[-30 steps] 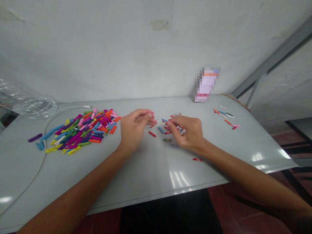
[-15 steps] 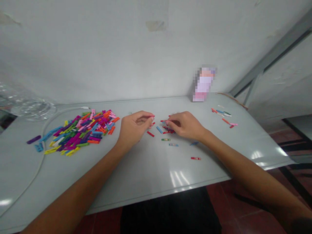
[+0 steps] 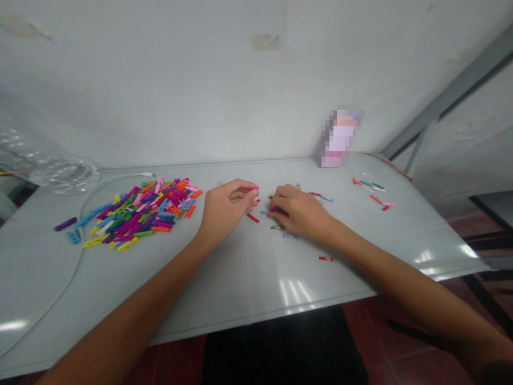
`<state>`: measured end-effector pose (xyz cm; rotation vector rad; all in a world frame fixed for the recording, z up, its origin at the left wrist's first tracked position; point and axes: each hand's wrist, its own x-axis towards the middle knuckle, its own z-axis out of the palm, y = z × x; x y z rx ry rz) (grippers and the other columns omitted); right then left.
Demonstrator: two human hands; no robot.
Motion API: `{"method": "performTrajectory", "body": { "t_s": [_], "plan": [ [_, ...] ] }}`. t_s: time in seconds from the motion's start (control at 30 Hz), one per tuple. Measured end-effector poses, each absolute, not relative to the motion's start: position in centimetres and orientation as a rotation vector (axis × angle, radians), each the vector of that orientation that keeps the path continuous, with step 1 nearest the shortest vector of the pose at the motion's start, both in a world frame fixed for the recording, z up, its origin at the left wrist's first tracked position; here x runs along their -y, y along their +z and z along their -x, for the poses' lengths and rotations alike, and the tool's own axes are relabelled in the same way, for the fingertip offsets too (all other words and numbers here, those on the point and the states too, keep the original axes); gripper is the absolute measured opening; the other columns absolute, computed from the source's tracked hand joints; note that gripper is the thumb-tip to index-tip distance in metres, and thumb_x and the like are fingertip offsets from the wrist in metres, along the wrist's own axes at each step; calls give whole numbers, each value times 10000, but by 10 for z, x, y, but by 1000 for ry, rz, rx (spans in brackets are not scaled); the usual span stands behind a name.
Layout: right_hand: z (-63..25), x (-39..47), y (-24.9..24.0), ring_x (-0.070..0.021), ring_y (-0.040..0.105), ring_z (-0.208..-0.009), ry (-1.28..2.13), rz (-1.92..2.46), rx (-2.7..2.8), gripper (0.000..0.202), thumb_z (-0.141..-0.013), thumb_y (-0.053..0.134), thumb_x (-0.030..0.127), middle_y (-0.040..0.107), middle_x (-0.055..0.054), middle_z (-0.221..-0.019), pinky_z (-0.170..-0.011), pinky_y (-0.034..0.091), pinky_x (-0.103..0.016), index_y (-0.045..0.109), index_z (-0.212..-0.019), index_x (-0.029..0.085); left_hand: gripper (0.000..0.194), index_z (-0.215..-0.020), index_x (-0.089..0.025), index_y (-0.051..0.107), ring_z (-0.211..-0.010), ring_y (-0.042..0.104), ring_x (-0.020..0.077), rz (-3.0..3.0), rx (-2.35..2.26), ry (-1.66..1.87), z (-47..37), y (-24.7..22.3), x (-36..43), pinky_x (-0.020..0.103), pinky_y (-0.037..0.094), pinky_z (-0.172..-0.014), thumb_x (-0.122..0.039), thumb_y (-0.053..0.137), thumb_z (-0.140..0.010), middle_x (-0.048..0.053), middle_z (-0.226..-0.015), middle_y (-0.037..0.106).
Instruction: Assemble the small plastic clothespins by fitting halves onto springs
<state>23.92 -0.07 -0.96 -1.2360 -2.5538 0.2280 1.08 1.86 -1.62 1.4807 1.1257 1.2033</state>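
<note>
My left hand (image 3: 225,212) pinches together; my right hand (image 3: 300,212), grip unclear, could brush away the blue piece (image 3: 265,213) at its fingertips.

The left hand (image 3: 226,213) and right hand (image 3: 302,213) are bare, with slim fingers (image 3: 241,184). Both arms (image 3: 160,291) are bare too, long and thin. Low in the middle is a plain black shape (image 3: 284,350), too dark to tell if it is clothes.

Two hands (image 3: 226,208) (image 3: 298,211) show at centre. The left has one cable (image 3: 82,252), one plastic container (image 3: 68,174) and heaped clothespins (image 3: 144,214), too crowded to count.
</note>
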Motion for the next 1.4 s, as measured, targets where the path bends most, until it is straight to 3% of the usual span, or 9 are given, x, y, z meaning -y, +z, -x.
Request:
{"method": "performTrajectory", "body": {
  "t_s": [0.13, 0.3, 0.5, 0.67, 0.87, 1.23, 1.4],
  "plan": [
    [-245, -3, -8, -255, 659, -1004, 319, 1174, 2480, 117, -1079, 712, 252, 746, -115, -1072, -878, 479, -367, 791, -1059, 169, 238, -1017, -172, 829, -729, 831, 207, -1495, -1109, 1196, -11, -17, -17, 281, 699, -675, -370, 878, -894, 61, -869, 856],
    [-249, -3, 5, -163, 639, -752, 710, 1125, 2175, 124, -1009, 747, 304, 785, -21, -888, -749, 478, -303, 804, -1026, 195, 134, -1016, -218, 871, -897, 858, 234, -1653, -1118, 1179, -14, -13, -8, 312, 726, -780, -320, 838, -935, 60, -965, 880],
    [-248, 1, 13, -142, 637, -685, 1117, 1117, 1819, 264, -957, 835, 439, 747, 0, -748, -678, 504, -279, 790, -952, 179, 196, -1017, -184, 850, -814, 858, 244, -1457, -1049, 1174, -17, -6, -1, 329, 732, -694, -342, 871, -904, 71, -912, 874],
    [-248, 1, 15, -121, 621, -606, 1316, 1092, 1653, 331, -897, 903, 476, 742, 6, -702, -605, 521, -262, 765, -936, 178, 274, -1001, -165, 847, -804, 868, 255, -1299, -977, 1157, -17, 0, 0, 364, 748, -780, -368, 960, -856, 76, -869, 875],
    [-248, 1, 14, -141, 677, -619, 1358, 1090, 1613, 326, -905, 903, 447, 784, -15, -740, -597, 552, -276, 864, -1071, 169, 269, -989, -174, 850, -814, 875, 258, -1268, -981, 1150, -18, -1, 1, 388, 751, -833, -365, 973, -843, 69, -871, 879],
    [-244, 4, 9, -131, 664, -614, 1180, 1053, 1621, 299, -903, 919, 467, 770, -20, -758, -596, 552, -273, 911, -994, 181, 319, -959, -182, 846, -770, 856, 246, -1230, -971, 1126, -17, -5, -1, 329, 719, -719, -401, 1017, -802, 60, -833, 865],
    [-244, 5, 8, -113, 650, -596, 1164, 1009, 1664, 205, -915, 905, 388, 757, -12, -760, -578, 514, -255, 924, -988, 198, 303, -941, -174, 834, -737, 843, 232, -1259, -939, 1136, -16, -3, 1, 300, 701, -669, -383, 1011, -812, 52, -808, 849]
  ]
}}
